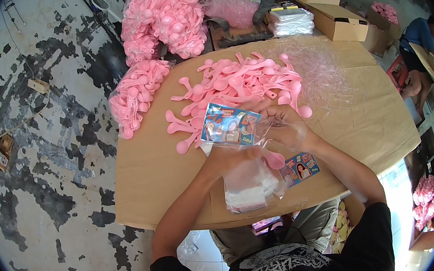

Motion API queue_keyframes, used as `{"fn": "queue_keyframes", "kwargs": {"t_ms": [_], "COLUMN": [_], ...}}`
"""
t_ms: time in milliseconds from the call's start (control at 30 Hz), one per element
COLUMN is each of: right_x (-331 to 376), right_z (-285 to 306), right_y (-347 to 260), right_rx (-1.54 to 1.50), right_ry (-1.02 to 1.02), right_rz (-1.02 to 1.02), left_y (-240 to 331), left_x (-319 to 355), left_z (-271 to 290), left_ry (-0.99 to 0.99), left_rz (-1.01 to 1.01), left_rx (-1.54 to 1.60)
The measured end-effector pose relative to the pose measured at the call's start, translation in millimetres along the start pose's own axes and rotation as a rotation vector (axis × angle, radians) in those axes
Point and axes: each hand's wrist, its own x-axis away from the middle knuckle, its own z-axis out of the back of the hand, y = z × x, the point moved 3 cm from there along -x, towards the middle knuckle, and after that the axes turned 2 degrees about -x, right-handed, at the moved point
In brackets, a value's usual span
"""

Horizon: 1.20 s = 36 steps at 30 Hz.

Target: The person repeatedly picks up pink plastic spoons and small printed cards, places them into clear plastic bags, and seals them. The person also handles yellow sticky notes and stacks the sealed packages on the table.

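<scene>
Right hand [279, 123] closed around a clear plastic bag [259, 131] holding a printed blue card [229, 126], just before the heap of pink spoons [238, 88]. Left hand [230, 158] curled under that bag, gripping its lower edge, above a stack of clear bags [249, 187]. One pink spoon [274, 159] between the hands. Second printed card [301, 168] flat on the cardboard-covered counter [147, 180]. Left of the heap, a clear sack of pink spoons [136, 99]; beyond, a larger pile [165, 19]. Open cardboard boxes [340, 22] at the far right.
</scene>
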Motion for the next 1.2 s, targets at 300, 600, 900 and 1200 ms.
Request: {"fn": "queue_keyframes", "kwargs": {"t_ms": [300, 600, 900, 1200], "right_x": [4.2, 7.4, 25.0, 10.1], "right_z": [41.5, 13.5, 46.9, 91.3], "right_y": [-2.4, 18.0, -15.5, -42.7], "right_rx": [0.842, 0.952, 1.307, 0.23], "right_ry": [-0.399, -0.269, -0.555, 0.317], "right_rz": [-0.316, -0.093, -0.499, -0.063], "left_y": [1.5, 1.1, -4.0, -4.9], "left_x": [-6.5, -11.7, -10.9, -13.1], "left_z": [30.3, 25.6, 25.0, 35.8], "left_ry": [0.357, 0.252, 0.253, 0.254], "left_rz": [0.089, 0.073, 0.095, -0.051], "left_rx": [-0.009, -0.073, 0.028, 0.148]}}
